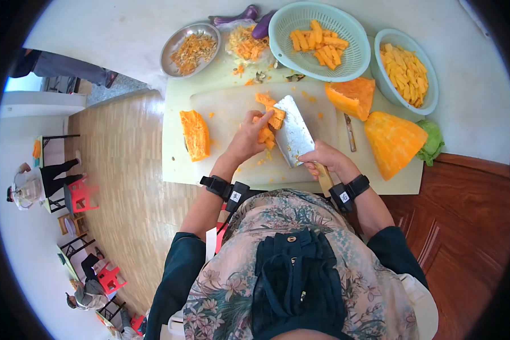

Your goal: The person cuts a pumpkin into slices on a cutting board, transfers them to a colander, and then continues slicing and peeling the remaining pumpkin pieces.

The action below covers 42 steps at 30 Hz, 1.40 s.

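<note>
My right hand [326, 158] is wrapped round the wooden handle of a cleaver [294, 133], thumb near the base of the blade. Its broad blade lies tilted over the cutting board [226, 99], with bits of orange flesh stuck to it. My left hand [248, 137] has its fingers closed on pumpkin pieces [275, 118] against the blade's left side. Another cut pumpkin piece [265, 137] sits under that hand. To the left stands a thick pumpkin chunk [195, 135] on the board. Small orange crumbs are scattered around.
Pumpkin strips fill a green colander [277, 42] and a smaller basin [433, 102]. Large pumpkin pieces [395, 141], a peeler [350, 133] and a green vegetable [432, 143] lie right. A steel bowl [165, 56] of seeds and eggplants [264, 25] are behind. Several people are left.
</note>
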Each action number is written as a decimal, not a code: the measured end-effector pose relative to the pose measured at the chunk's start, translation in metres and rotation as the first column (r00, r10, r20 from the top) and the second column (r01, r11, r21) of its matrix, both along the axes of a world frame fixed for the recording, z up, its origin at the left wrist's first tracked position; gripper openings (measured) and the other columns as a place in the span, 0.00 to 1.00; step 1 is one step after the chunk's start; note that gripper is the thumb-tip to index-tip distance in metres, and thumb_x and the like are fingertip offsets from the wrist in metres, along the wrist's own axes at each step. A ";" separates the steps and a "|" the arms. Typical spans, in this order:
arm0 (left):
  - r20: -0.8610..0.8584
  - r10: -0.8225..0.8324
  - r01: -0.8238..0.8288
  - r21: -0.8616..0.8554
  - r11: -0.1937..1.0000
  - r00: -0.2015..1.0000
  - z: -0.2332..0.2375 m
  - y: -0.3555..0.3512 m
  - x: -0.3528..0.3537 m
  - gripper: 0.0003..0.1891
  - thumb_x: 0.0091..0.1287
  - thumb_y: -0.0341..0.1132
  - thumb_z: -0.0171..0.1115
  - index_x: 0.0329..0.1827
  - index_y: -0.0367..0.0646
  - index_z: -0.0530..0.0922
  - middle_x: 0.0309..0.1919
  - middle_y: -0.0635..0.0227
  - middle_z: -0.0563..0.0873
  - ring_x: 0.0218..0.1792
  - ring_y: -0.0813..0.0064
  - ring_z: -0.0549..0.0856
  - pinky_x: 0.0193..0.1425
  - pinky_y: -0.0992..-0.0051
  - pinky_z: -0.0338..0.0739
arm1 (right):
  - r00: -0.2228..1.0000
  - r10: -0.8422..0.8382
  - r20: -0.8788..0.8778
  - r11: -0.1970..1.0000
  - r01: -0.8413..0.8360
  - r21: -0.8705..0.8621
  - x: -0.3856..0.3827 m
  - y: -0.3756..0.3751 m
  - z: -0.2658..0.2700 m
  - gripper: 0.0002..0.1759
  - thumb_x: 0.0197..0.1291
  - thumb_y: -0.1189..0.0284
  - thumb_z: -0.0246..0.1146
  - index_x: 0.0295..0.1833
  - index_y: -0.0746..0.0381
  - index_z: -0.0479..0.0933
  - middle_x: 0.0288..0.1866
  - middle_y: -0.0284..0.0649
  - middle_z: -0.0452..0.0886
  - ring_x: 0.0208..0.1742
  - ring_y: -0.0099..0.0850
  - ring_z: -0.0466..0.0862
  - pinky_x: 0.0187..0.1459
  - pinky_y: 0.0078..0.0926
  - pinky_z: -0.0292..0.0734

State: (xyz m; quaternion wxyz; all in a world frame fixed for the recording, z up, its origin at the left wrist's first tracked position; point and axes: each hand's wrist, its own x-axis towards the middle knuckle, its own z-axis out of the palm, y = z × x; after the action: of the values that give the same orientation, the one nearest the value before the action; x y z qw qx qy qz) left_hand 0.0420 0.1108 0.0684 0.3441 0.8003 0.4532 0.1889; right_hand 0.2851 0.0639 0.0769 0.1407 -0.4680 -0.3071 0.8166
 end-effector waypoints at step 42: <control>-0.006 -0.034 0.035 0.188 0.982 0.999 -0.020 0.086 0.071 0.15 0.46 0.27 0.60 0.40 0.44 0.76 0.40 0.61 0.74 0.46 0.55 0.74 0.50 0.61 0.74 | 0.725 -0.599 0.338 0.768 0.403 0.497 0.065 -0.061 0.064 0.14 0.57 0.72 0.57 0.19 0.64 0.71 0.11 0.35 0.71 0.10 0.23 0.71 0.14 0.23 0.64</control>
State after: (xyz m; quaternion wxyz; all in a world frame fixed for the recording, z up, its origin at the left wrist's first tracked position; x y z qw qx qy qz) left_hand 0.1126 0.1968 0.0479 0.2696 0.8372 0.4200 0.2238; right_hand 0.3503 0.0030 0.1406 0.3706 -0.6831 -0.3465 0.5254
